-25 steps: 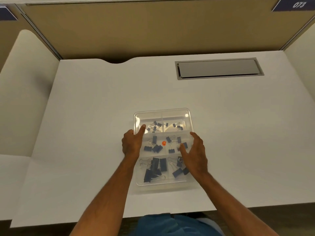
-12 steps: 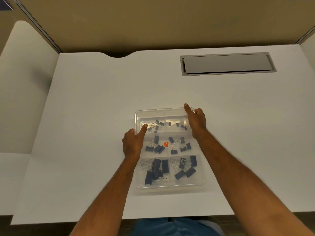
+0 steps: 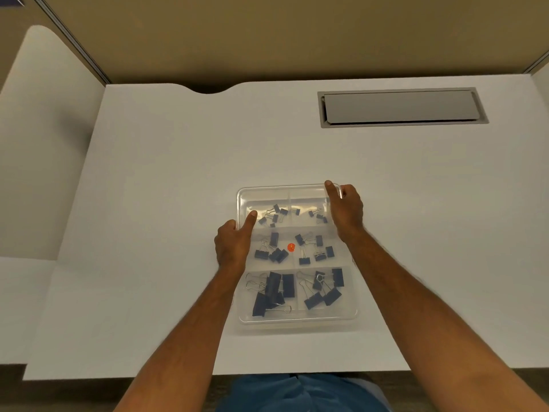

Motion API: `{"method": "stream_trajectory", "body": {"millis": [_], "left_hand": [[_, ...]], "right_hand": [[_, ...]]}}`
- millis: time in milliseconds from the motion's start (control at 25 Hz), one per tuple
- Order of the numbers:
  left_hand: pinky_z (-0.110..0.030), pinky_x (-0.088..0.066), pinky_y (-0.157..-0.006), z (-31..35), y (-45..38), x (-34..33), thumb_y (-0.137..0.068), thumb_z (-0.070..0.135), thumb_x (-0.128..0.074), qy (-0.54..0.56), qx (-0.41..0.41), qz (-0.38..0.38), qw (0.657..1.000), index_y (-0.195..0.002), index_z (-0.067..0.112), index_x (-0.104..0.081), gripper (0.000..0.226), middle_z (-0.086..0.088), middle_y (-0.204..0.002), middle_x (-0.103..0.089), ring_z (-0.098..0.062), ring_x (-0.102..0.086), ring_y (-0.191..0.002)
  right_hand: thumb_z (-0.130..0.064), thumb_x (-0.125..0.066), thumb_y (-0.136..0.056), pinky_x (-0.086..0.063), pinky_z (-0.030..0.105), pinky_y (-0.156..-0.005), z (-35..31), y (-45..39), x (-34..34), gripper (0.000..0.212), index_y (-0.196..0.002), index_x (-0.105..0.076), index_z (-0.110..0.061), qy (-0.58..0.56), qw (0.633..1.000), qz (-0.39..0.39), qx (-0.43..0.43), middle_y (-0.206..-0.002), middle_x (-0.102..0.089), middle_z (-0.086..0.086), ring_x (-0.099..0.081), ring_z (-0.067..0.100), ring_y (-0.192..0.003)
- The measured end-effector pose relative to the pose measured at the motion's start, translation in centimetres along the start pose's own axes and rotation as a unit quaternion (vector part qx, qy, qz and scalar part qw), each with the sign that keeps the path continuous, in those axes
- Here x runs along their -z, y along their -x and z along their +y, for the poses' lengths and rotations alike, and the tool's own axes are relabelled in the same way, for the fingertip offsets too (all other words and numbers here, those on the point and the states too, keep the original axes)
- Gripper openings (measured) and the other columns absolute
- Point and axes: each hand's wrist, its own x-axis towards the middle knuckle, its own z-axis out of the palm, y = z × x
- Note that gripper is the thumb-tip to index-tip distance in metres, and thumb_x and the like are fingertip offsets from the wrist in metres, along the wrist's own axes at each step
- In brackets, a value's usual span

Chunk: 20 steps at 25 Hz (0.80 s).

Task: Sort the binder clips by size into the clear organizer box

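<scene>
The clear organizer box (image 3: 297, 320) lies on the white desk in front of me, split into rows of compartments. Small dark blue binder clips (image 3: 276, 214) fill the far row, medium clips (image 3: 274, 254) the middle row, large clips (image 3: 279, 288) the near row. A small orange dot (image 3: 291, 247) sits on the middle divider. My left hand (image 3: 233, 245) grips the box's left edge, thumb lying over the far-left compartment. My right hand (image 3: 346, 211) holds the far right corner, fingers curled over the rim.
The white desk (image 3: 178, 173) stretches all around the box. A grey cable hatch (image 3: 401, 107) is set into the desk at the far right. Tan partition walls (image 3: 267, 40) close off the back and sides. The desk's near edge runs just above my lap.
My right hand has gone from the box's right side, beside the middle row, up to the far right corner. The left hand has kept its place on the left edge.
</scene>
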Motion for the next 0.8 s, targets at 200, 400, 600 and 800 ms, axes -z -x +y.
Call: {"method": "stream_trajectory", "body": {"millis": [200, 400, 600, 800], "left_hand": [[-0.039, -0.061, -0.077, 0.5, 0.4, 0.3, -0.085, 0.072, -0.052, -0.010, 0.001, 0.006, 1.000, -0.090, 0.013, -0.060, 0.060, -0.005, -0.083, -0.064, -0.021, -0.066, -0.074], [-0.037, -0.059, -0.077, 0.9, 0.9, 0.6, -0.086, 0.072, -0.050, -0.017, 0.003, 0.001, 1.000, -0.094, 0.012, -0.060, 0.061, -0.004, -0.085, -0.064, -0.021, -0.066, -0.078], [-0.036, -0.055, -0.076, 1.2, 1.2, 0.8, -0.085, 0.073, -0.050, 0.004, 0.001, 0.004, 1.000, -0.098, 0.007, -0.061, 0.068, -0.005, -0.084, -0.061, -0.022, -0.064, -0.080], [-0.028, -0.044, -0.063, 1.2, 1.7, 1.6, -0.087, 0.067, -0.056, 0.013, -0.016, -0.019, 1.000, -0.084, 0.010, -0.054, 0.057, -0.003, -0.072, -0.053, -0.018, -0.055, -0.070]], "right_hand": [[-0.039, -0.050, -0.103, -0.046, 0.035, -0.101, 2.9, 4.5, 2.0, 0.055, -0.152, -0.033, -0.020, 0.082, 0.992, -0.040, 0.088, -0.154, -0.040, 0.007, -0.046, 0.024, -0.136], [-0.039, -0.046, -0.104, -0.042, 0.031, -0.101, 8.0, 12.0, 3.6, 0.062, -0.159, -0.021, -0.025, 0.232, 0.940, -0.052, 0.245, -0.167, -0.014, -0.003, -0.031, 0.019, -0.147], [-0.045, -0.042, -0.103, -0.049, 0.040, -0.103, 9.2, 13.0, 4.0, 0.064, -0.160, -0.020, -0.023, 0.254, 0.932, -0.068, 0.251, -0.167, -0.016, -0.003, -0.032, 0.024, -0.148], [-0.047, -0.039, -0.104, -0.048, 0.047, -0.108, 8.9, 13.1, 4.0, 0.064, -0.159, -0.022, -0.020, 0.252, 0.934, -0.077, 0.240, -0.167, -0.017, -0.002, -0.030, 0.026, -0.149]]}}
